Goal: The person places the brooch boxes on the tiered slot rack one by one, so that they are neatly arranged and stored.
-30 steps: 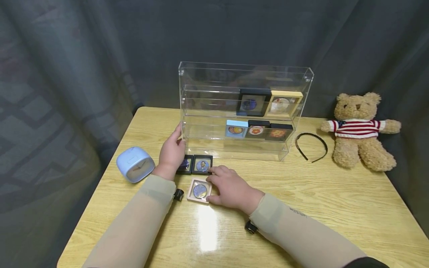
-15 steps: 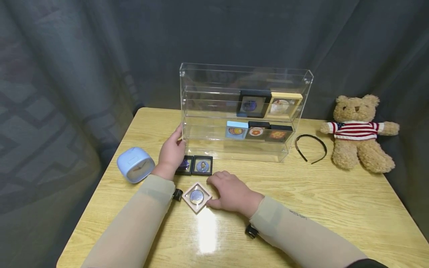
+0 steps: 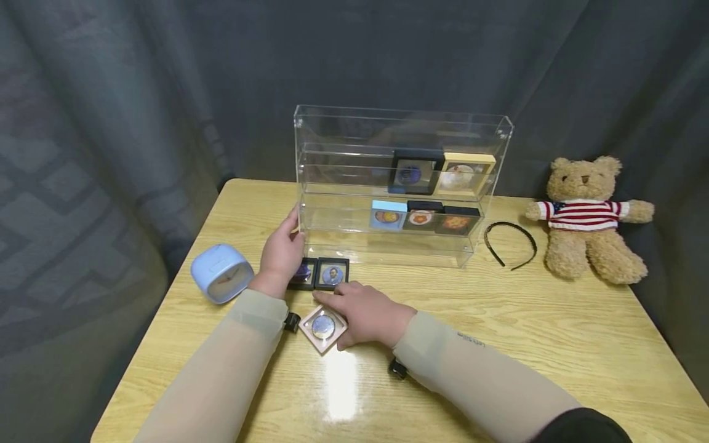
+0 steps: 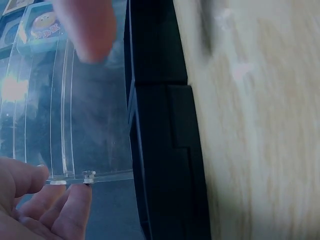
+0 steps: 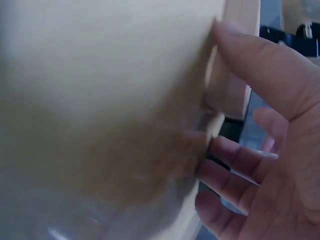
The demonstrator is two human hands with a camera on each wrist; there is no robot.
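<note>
My left hand (image 3: 281, 253) grips the left side of a clear acrylic display rack (image 3: 354, 248). In the left wrist view its thumb and fingers are on either side of the panel edge. My right hand (image 3: 368, 312) lies over the right corner of a pale pink square display frame (image 3: 308, 325), which holds a round blue disc and lies turned cornerwise on the table. The right index finger stretches past its top corner, and the thumb is at its lower right side. In the right wrist view the thumb tip meets the frame's edge (image 5: 235, 95).
Two black frames (image 3: 332, 289) lie by the rack's front left. On the rack stand black, yellow (image 3: 471, 157) and light blue frames (image 3: 389, 205). A blue clock (image 3: 216, 261) is at left; a headband (image 3: 533, 237) and a teddy bear (image 3: 567, 249) are at right.
The pink frame has turned from square-on to cornerwise and shifted slightly left and nearer. My right hand has moved left over its corner. The left hand stays on the rack.
</note>
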